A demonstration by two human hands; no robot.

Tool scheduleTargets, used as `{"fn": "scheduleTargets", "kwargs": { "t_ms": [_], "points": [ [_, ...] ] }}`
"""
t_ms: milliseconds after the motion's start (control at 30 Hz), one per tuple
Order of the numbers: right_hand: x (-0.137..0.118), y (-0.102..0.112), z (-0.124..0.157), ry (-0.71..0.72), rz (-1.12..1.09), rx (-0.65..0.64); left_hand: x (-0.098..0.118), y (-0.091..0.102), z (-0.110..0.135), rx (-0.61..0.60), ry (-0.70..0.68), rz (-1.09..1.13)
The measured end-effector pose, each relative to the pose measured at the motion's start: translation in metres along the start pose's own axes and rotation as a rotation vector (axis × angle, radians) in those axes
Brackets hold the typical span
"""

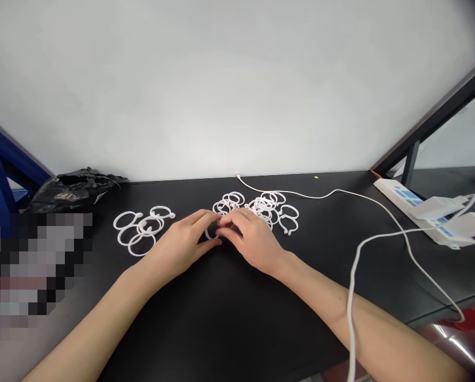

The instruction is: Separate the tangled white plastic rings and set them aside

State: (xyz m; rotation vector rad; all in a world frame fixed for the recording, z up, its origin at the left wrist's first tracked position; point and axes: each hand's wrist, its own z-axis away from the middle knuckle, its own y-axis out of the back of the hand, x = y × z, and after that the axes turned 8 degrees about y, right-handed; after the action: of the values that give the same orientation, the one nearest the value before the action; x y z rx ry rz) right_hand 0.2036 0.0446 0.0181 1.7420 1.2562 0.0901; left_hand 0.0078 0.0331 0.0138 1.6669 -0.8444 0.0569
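Between my two hands is one white plastic ring [210, 233], its lower curve showing and the rest covered by fingers. My left hand [191, 236] pinches it from the left, thumb below and fingers above. From the other side my right hand [249, 233] closes on the same ring, fingertips nearly meeting those of the left. A loose pile of similar white rings [263, 206] lies just behind my right hand. To the left, a smaller group of white rings with small knobs [141, 228] rests on the black table [205, 318].
A crumpled black plastic bag [72, 188] sits at the back left. A white power strip [424, 212] with plugs lies at the right. A white cable [336, 191] runs along the back, and another cable [352, 297] hangs across my right forearm. A pale wall [237, 90] rises behind.
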Motion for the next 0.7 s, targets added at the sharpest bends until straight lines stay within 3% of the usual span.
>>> {"fn": "scheduleTargets", "kwargs": {
  "t_ms": [267, 400, 533, 700],
  "points": [
    [0.002, 0.007, -0.003, -0.018, -0.116, -0.077, -0.001, -0.004, 0.001, -0.023, -0.048, 0.005],
    [0.006, 0.007, -0.002, -0.064, -0.076, -0.017, -0.004, 0.0, -0.001, 0.117, -0.037, -0.146],
    [0.015, 0.007, -0.003, -0.075, 0.218, -0.039, -0.013, 0.013, -0.001, 0.282, 0.102, -0.456],
    [0.022, 0.002, -0.004, -0.001, 0.43, -0.167, -0.024, 0.026, 0.007, 0.322, 0.358, -0.594]
  ]
}}
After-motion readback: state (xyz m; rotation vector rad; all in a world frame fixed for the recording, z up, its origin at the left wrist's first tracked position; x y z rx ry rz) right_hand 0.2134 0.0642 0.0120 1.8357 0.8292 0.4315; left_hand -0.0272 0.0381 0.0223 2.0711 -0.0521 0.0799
